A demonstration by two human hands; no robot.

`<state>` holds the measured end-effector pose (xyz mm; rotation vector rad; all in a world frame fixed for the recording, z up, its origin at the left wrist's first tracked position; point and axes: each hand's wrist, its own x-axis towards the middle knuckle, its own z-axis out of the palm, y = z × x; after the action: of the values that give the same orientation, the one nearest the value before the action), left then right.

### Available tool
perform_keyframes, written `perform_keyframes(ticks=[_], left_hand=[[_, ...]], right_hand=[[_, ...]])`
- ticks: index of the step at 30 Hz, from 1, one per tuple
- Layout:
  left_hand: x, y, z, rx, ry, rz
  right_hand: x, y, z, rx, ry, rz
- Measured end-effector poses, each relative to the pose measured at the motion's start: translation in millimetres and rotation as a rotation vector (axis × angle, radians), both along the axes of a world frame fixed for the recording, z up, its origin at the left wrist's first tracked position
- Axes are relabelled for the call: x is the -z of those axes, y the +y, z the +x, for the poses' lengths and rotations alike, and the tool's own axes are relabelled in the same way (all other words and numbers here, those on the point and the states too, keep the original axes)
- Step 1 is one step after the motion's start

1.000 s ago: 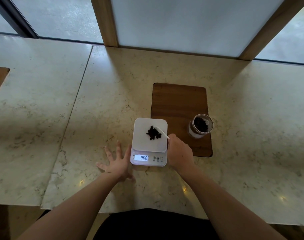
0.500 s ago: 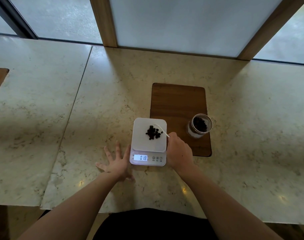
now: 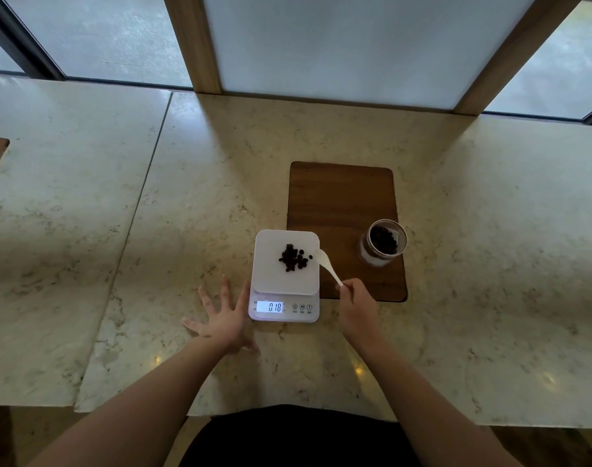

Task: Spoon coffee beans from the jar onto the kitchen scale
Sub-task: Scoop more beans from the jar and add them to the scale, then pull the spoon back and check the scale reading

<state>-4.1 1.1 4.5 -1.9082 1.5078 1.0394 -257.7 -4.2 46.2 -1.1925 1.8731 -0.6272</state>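
Done: I see coffee beans [image 3: 293, 258] piled on the kitchen scale [image 3: 285, 274].
Left: jar [image 3: 383, 242] at 3 o'clock holds more.
Fingers: right hand [image 3: 357, 303] grips the spoon [image 3: 329, 265]; left hand [image 3: 220, 319] is splayed on the worktop [image 3: 153, 264].

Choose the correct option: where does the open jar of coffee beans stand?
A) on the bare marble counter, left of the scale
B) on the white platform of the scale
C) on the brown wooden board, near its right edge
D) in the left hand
C: the jar stands on the wooden board, near its right edge, apart from the scale.
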Motion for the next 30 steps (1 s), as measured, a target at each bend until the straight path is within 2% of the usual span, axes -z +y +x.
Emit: perform_keyframes(ticks=[3,6,9,13,21,30], left_hand=[[-3,0,-1,0.014,0.006,0.000],[-8,1,-2,0.016,0.005,0.009],[-11,0,-4,0.024,0.016,0.016],[-15,-1,-5,0.029,0.034,0.032],[-16,2,-7,0.058,0.012,0.030],[-13,2,-4,0.044,0.032,0.020]], right_hand=[[9,15,-19,0.210,-0.237,0.192],[16,30,-39,0.332,-0.378,0.333],[19,40,-53,0.416,-0.451,0.425],[19,44,-68,0.507,-0.486,0.445],[25,33,-76,0.698,-0.325,0.351],[24,23,-78,0.703,-0.180,0.285]])
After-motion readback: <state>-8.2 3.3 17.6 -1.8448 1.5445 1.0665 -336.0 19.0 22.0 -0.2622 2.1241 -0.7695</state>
